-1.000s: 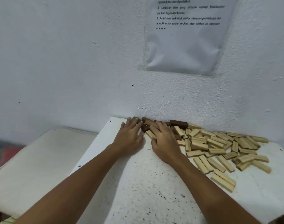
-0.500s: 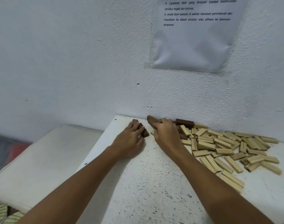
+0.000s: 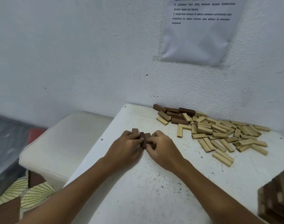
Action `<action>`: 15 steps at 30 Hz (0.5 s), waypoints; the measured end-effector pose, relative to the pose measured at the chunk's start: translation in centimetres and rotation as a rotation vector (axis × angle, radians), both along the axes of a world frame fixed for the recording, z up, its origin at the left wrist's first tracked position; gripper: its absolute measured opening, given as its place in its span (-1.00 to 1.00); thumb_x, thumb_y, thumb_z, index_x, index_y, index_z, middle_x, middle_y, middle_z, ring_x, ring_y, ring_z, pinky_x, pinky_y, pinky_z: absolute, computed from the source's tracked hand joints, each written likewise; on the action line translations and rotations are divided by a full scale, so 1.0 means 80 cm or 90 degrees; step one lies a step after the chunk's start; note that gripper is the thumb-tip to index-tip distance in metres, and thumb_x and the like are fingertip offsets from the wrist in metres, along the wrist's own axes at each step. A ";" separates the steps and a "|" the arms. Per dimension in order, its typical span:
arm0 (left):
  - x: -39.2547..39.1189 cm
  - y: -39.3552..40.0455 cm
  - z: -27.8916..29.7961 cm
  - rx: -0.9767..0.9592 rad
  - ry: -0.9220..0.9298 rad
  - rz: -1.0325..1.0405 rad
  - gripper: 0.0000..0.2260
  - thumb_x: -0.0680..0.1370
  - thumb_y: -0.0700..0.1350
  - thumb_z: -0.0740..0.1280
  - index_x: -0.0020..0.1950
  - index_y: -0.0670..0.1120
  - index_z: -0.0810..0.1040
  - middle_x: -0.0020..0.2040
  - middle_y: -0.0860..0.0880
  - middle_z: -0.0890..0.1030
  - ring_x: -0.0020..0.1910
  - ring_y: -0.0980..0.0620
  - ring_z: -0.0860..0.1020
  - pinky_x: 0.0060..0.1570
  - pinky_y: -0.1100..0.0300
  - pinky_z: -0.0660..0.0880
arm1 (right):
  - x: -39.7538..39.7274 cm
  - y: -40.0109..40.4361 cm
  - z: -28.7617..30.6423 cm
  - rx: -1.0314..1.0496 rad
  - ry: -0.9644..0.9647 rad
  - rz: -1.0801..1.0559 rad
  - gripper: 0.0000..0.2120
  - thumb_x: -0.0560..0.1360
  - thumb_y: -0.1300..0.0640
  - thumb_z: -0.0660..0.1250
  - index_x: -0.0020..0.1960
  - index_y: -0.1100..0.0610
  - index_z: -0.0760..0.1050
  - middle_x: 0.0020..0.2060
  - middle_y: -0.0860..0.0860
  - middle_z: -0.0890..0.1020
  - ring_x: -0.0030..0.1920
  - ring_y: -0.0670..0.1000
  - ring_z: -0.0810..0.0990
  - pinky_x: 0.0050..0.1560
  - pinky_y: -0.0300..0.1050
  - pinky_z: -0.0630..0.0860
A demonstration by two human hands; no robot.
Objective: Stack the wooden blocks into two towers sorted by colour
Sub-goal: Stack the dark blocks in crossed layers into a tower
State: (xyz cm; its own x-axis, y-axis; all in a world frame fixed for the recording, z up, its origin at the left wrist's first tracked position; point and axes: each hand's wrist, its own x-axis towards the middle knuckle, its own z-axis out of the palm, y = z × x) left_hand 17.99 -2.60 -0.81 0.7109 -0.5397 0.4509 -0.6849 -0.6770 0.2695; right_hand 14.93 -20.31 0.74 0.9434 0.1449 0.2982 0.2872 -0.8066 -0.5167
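Dark blocks (image 3: 143,139): three, side by side on the white table (image 3: 138,191), between my two hands. I judge them grouped here, apart from the heap, to found the dark tower where there is bare room to build.

Left hand (image 3: 125,147): fingers curled over the left and middle of the trio, gripping them. Held so, I judge, to square their long sides together.

Right hand (image 3: 162,146): fingers curled in, pinching the right block of the trio at its near end. The two hands are close together, almost meeting across the blocks.

Stack (image 3: 277,198): near right edge, blurred, mixed dark and light layers; I cannot tell what it is for.

Light blocks (image 3: 222,136): many, loose, scattered flat over the right of the table, well apart from my hands. Unsorted; no light tower begun, by my reading.

Remaining dark blocks (image 3: 173,113): a small cluster at the far edge against the wall (image 3: 89,62), touching the light heap on its left side, some light pieces mixed among them. Left there, I judge, as next stock to draw.

Paper sheet (image 3: 197,38): fixed to the wall above the heap, printed instructions, partly cut off.

Tower progress: first layer only.
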 end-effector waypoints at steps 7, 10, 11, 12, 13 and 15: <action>-0.051 0.017 0.004 0.018 -0.040 -0.061 -0.86 0.39 -0.10 0.33 -0.28 -0.08 0.68 -0.23 0.06 0.65 -0.31 -0.01 0.44 -0.38 0.12 0.47 | -0.046 -0.018 0.015 0.089 0.119 0.072 -0.85 0.49 0.21 0.38 0.03 0.11 0.66 -0.06 -0.09 0.54 -0.11 -0.11 0.54 -0.11 -0.26 0.47; -0.058 0.021 0.016 -0.033 0.072 -0.046 -0.76 0.35 -0.03 0.41 -0.04 -0.08 0.70 0.03 0.00 0.67 -0.04 -0.03 0.53 -0.05 0.14 0.51 | -0.051 -0.021 0.013 0.145 0.169 0.087 -0.74 0.45 0.21 0.38 0.12 0.04 0.63 0.11 -0.10 0.51 0.11 -0.11 0.54 0.11 -0.22 0.48; -0.056 0.022 0.020 -0.033 0.112 -0.022 -0.62 0.34 0.02 0.44 0.12 -0.07 0.67 0.18 -0.04 0.63 0.12 -0.04 0.51 0.11 0.14 0.46 | -0.051 -0.022 0.014 0.158 0.192 0.092 -0.63 0.43 0.18 0.37 0.22 -0.01 0.59 0.24 -0.12 0.47 0.25 -0.09 0.49 0.25 -0.16 0.46; -0.054 0.023 0.024 -0.027 0.153 0.000 -0.46 0.31 0.09 0.46 0.25 -0.07 0.61 0.28 -0.07 0.57 0.24 -0.06 0.46 0.21 0.12 0.41 | -0.050 -0.023 0.014 0.153 0.211 0.091 -0.51 0.40 0.15 0.37 0.32 -0.07 0.51 0.36 -0.14 0.39 0.38 -0.08 0.40 0.35 -0.07 0.40; -0.052 0.023 0.027 -0.022 0.196 0.021 -0.33 0.28 0.15 0.47 0.35 -0.07 0.54 0.33 -0.07 0.53 0.30 -0.06 0.42 0.27 0.11 0.37 | -0.048 -0.023 0.016 0.131 0.226 0.086 -0.41 0.37 0.12 0.37 0.40 -0.11 0.43 0.45 -0.16 0.30 0.46 -0.08 0.29 0.42 0.00 0.33; -0.050 0.018 0.034 -0.005 0.272 0.051 -0.17 0.23 0.25 0.45 0.43 -0.07 0.45 0.34 -0.05 0.52 0.34 -0.03 0.38 0.31 0.11 0.35 | -0.044 -0.021 0.019 0.085 0.249 0.077 -0.29 0.36 0.12 0.40 0.49 -0.08 0.32 0.53 -0.16 0.19 0.52 -0.09 0.17 0.47 0.02 0.25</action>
